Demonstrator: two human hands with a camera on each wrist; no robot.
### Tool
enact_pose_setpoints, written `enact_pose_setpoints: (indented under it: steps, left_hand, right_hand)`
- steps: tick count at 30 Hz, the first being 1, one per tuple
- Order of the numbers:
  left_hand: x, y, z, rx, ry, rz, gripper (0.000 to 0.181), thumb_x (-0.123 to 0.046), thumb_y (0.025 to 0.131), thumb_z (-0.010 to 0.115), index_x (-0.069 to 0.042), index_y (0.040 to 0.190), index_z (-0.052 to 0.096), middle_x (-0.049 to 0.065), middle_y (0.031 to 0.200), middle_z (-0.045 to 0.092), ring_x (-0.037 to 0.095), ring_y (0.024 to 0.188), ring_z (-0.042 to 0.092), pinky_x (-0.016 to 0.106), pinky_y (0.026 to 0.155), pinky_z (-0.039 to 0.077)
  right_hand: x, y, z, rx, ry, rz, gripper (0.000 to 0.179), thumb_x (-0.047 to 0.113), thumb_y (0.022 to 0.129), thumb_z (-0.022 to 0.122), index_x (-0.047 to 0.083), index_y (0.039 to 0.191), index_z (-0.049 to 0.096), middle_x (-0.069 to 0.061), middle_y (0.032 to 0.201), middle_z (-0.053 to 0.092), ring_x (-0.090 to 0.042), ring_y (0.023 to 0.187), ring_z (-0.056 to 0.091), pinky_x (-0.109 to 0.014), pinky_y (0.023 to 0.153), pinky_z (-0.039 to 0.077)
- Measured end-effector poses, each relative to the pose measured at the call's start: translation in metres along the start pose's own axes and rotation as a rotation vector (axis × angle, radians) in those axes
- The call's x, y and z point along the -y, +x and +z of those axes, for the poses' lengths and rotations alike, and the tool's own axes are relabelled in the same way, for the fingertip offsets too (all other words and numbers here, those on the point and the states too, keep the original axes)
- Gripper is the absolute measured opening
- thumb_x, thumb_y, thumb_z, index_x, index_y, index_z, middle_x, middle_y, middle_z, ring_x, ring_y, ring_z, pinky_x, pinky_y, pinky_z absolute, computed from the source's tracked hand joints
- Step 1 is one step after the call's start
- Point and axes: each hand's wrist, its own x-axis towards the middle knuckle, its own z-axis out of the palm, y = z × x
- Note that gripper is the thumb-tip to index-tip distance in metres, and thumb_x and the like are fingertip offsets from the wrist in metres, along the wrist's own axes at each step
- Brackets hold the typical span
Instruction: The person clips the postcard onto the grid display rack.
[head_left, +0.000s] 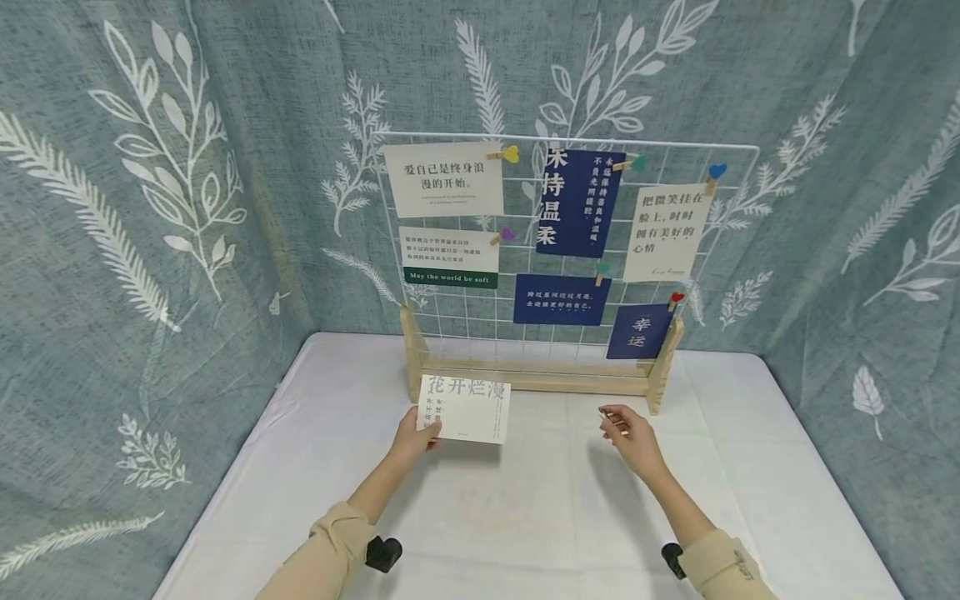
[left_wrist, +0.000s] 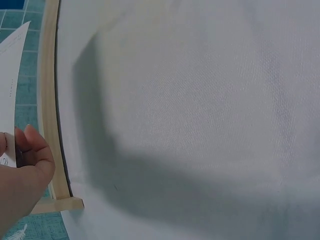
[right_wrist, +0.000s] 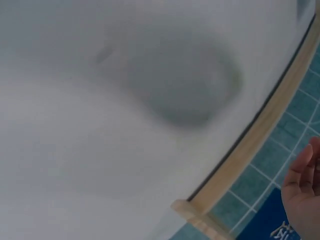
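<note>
My left hand (head_left: 412,437) grips a cream card (head_left: 468,412) by its left edge, thumb on the printed face. The card is tilted up in front of the rack's left part, above the table. In the left wrist view the same card (left_wrist: 7,90) shows edge-on between thumb and fingers. My right hand (head_left: 630,435) pinches a small pale thing (head_left: 603,413) between thumb and fingertips, mostly hidden by the fingers. It hovers before the right part of the white wire grid rack (head_left: 570,340), near the wooden base (head_left: 540,381).
Small clothespins with coloured hearts, such as a red one (head_left: 677,297), hold several cards to the grid. A dark blue card (head_left: 639,332) hangs low at the right, a green-banded card (head_left: 450,258) at the left. A white cloth (head_left: 510,517) covers the table, with a patterned curtain (head_left: 285,167) behind.
</note>
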Motion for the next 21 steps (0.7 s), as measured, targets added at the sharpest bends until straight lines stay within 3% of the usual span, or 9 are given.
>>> enact_pose_setpoints:
  steps: [9,15,21]
  left_hand:
    - [0.006,-0.006,-0.003,-0.008,-0.013,-0.037,0.031,-0.005,0.097,0.047,0.006,0.125,0.040,0.008,0.095,0.060,0.015,0.078,0.056,0.019,0.068,0.048]
    - [0.005,-0.011,-0.007,-0.013,-0.004,-0.044,0.031,-0.009,0.098,0.045,0.003,0.126,0.040,0.006,0.097,0.060,0.017,0.085,0.055,0.021,0.071,0.044]
    - [-0.002,-0.011,-0.008,0.001,-0.001,-0.041,0.031,-0.012,0.098,0.046,0.000,0.126,0.040,0.004,0.099,0.059,0.018,0.086,0.052,0.022,0.070,0.042]
  right_hand:
    - [0.019,-0.001,0.005,0.073,0.091,0.144,0.019,-0.004,0.085,0.063,-0.006,0.101,0.054,-0.019,0.078,0.069,-0.006,0.058,0.058,-0.016,0.052,0.044]
    - [0.027,-0.004,0.009,0.134,0.126,0.119,0.020,-0.005,0.088,0.059,-0.003,0.103,0.046,-0.021,0.078,0.069,-0.012,0.058,0.060,-0.018,0.051,0.043]
    - [0.027,-0.006,0.012,0.102,0.192,0.041,0.018,-0.007,0.089,0.056,-0.007,0.106,0.050,-0.023,0.070,0.063,-0.008,0.051,0.055,-0.024,0.054,0.052]
